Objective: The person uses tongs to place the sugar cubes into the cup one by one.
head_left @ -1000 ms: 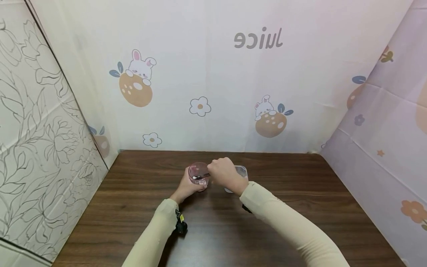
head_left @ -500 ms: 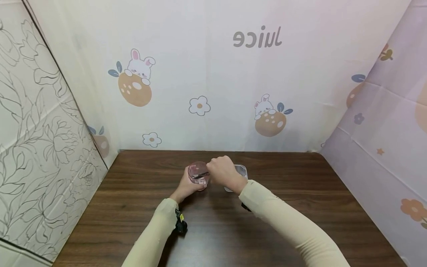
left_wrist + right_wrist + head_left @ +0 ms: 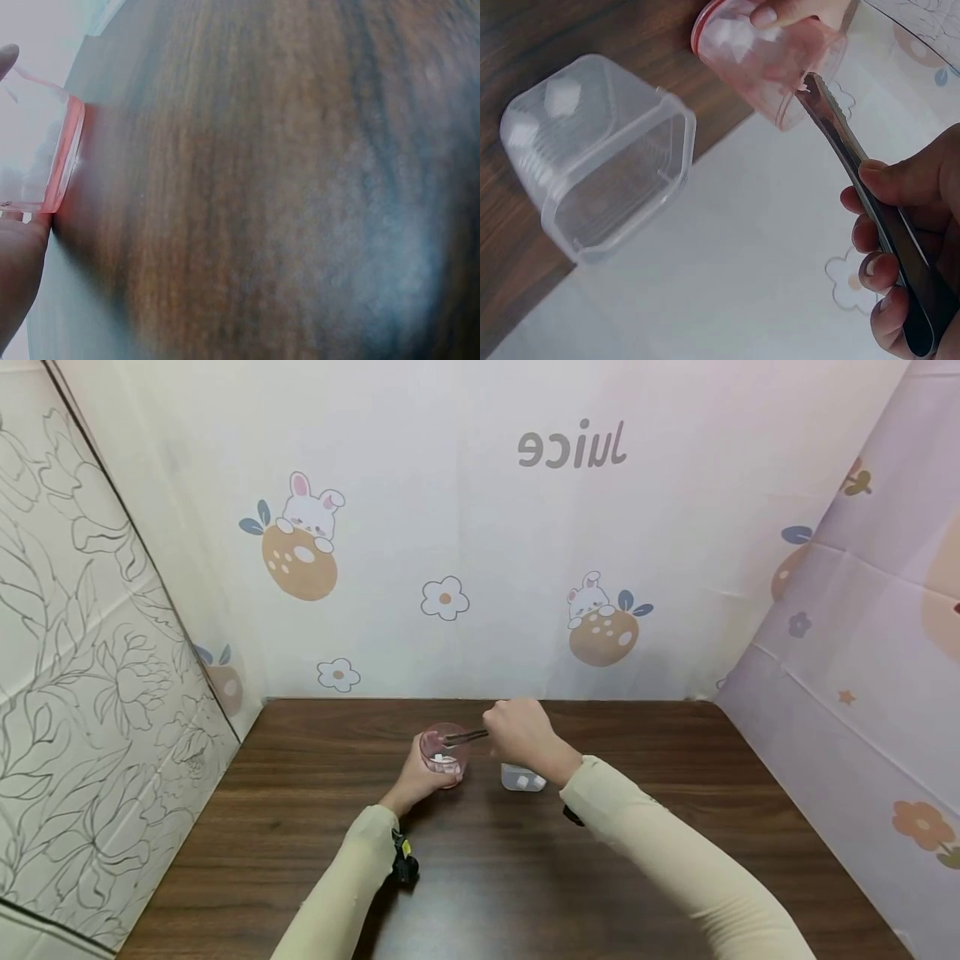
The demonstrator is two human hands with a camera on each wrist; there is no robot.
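Observation:
A clear pink cup (image 3: 444,752) stands on the table with several white cubes in its bottom. My left hand (image 3: 417,778) grips it around the side; in the left wrist view only the cup's reddish base (image 3: 66,154) and parts of the fingers show. My right hand (image 3: 521,733) holds metal tongs (image 3: 870,195), thumb on one side and fingers curled on the other. The tongs' tips lie at the cup's mouth. Beneath the right hand is a clear plastic container (image 3: 615,157) with white cubes (image 3: 562,96) at its bottom, partly hidden in the head view.
The dark wooden table (image 3: 480,877) extends around the cup and container. A printed fabric backdrop (image 3: 375,527) rises behind its far edge, with more patterned panels at left and right.
My right hand has moved right and slightly up, drawing the tongs partly out of the cup. More of the container's cubes now show. The left hand keeps its grip on the cup.

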